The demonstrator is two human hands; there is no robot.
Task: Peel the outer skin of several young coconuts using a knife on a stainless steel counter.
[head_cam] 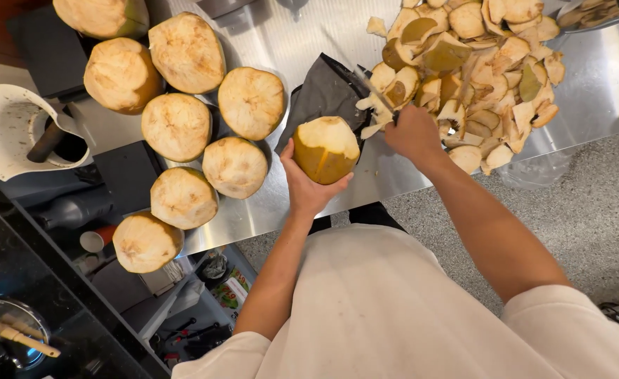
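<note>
Left hand (308, 184) cups a half-peeled coconut (327, 149) from below, fingers wrapped around its yellow-green husk, just above the steel counter (267, 210) edge. Right hand (412, 133) clenches a knife (374, 90), blade angled beyond the coconut. Farther off: dark cloth (320, 91), husk shavings (478, 70), eight peeled coconuts (183, 126) at left.

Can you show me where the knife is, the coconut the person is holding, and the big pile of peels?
knife (374, 90), head view, middle of the blade.
coconut (327, 149), head view, its yellow-green side.
pile of peels (488, 77), head view, middle of the heap.
</note>
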